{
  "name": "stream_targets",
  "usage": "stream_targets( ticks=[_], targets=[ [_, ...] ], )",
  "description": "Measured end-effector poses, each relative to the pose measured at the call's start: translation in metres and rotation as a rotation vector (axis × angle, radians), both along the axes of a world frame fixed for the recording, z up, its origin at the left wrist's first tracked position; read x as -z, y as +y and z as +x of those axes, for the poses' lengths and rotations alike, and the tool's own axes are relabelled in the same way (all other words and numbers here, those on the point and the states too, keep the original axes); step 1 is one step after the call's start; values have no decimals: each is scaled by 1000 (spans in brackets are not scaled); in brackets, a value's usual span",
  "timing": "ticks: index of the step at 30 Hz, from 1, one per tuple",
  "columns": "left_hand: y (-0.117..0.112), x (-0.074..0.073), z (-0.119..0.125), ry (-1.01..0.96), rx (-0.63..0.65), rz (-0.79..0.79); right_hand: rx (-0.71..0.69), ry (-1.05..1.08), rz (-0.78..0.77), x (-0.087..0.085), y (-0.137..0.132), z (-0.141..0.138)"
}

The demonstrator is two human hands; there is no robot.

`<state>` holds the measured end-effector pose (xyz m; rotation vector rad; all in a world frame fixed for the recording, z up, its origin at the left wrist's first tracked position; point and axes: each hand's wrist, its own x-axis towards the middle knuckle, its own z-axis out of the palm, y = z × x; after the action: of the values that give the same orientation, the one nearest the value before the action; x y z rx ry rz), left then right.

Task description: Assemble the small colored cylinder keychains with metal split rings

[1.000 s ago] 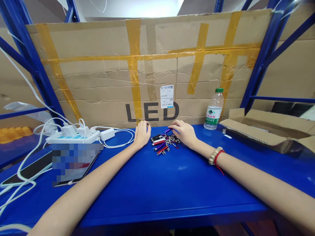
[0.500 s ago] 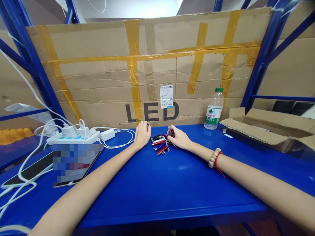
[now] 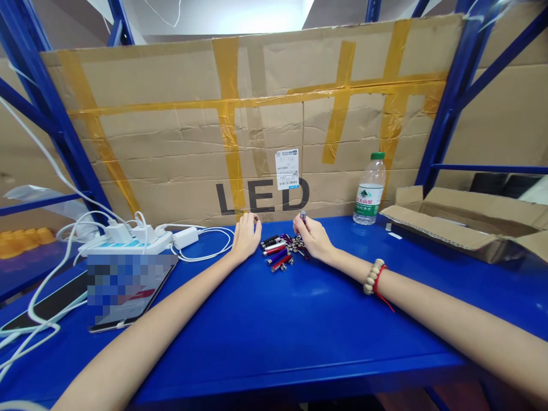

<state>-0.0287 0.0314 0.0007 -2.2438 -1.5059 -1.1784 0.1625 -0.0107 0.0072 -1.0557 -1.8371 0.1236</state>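
Several small penlights [image 3: 276, 251] in black, silver, red and purple lie in a pile on the blue tabletop, small metal clasps among them. My right hand [image 3: 315, 237] is at the pile's right side, closed around one penlight [image 3: 303, 216] that stands upright, its silvery end above my fingers; the rest of it is hidden. To the left of the pile my left hand [image 3: 246, 235] rests on the tabletop, back of the hand up, fingers loosely bent forward. I see nothing held in it, though its fingertips are partly hidden.
A taped cardboard sheet [image 3: 188, 148] stands behind. At the right are a water bottle [image 3: 369, 191] and an open cardboard box [image 3: 440, 220]. To the left lie a power strip [image 3: 128, 242] with white cables, a tablet [image 3: 145, 297] and a phone [image 3: 51, 302].
My right hand has turned and lifted slightly at the pile, and the penlight in it has come upright. My left hand has stayed in place. The view has shifted slightly.
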Motion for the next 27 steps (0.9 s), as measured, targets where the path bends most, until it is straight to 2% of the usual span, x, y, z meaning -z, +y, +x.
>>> stream_targets(
  ticks=[3, 8, 10, 13, 17, 23, 27],
  targets=[
    [0, 0, 0, 8, 1, 1, -135, 13, 72, 1, -8, -10],
    [-1, 0, 1, 8, -5, -5, -294, -70, 44, 2, -17, -25],
    [-1, -1, 1, 13, -8, -11, -298, -49, 35, 3, -17, -26],
    [-2, -1, 1, 13, 4, -9, -232, -3, 18, 4, -15, -23],
    [-3, -1, 1, 14, 5, -1, -156, -51, -9, 6, -14, -20],
    [-1, 0, 0, 39, -7, -13, -247, -181, 66, 4, -16, -21],
    [0, 0, 0, 47, 1, -17, -232, -326, 86, 5, -14, -20]
  ],
)
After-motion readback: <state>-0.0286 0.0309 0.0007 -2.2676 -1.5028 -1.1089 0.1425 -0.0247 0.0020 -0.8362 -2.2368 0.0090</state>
